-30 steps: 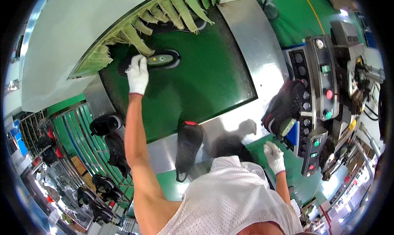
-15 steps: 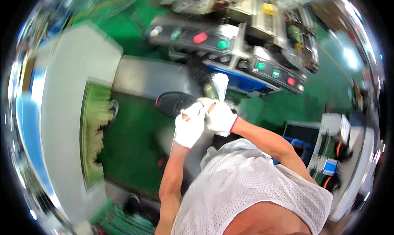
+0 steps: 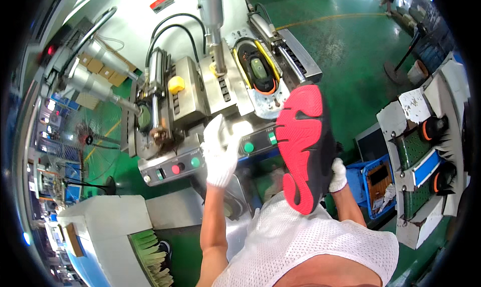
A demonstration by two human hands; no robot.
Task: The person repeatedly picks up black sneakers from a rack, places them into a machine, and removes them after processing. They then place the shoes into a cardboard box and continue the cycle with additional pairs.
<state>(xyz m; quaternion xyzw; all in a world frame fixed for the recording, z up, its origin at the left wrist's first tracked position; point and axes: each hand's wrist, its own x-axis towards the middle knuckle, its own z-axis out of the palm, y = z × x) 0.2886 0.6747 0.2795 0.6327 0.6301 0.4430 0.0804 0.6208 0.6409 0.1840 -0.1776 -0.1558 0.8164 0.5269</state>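
A shoe [image 3: 303, 147] with a red patterned sole and black sides is held up in front of my body, its sole toward the view. My right hand [image 3: 339, 176], in a white glove, grips its right side, and most of those fingers are hidden behind the shoe. My left hand [image 3: 220, 149], also gloved, holds nothing, its fingers stretched out and the thumb apart. It hovers over the front edge of the pressing machine's button panel [image 3: 210, 157], which carries red and green buttons. Beyond the shoe, a yellow-edged mould [image 3: 258, 66] sits on the machine.
Metal cylinders [image 3: 213, 21] and black hoses [image 3: 173, 29] rise from the machine. On the right are a rack [image 3: 411, 152] bearing dark shoes with orange edges and a blue basket [image 3: 368, 187]. A white cabinet with a bristled opening [image 3: 145, 252] stands lower left.
The view has swung toward the machine. My hands, together before, are now apart: the left has reached forward over the panel, the right has gone right with the shoe, whose red sole now shows.
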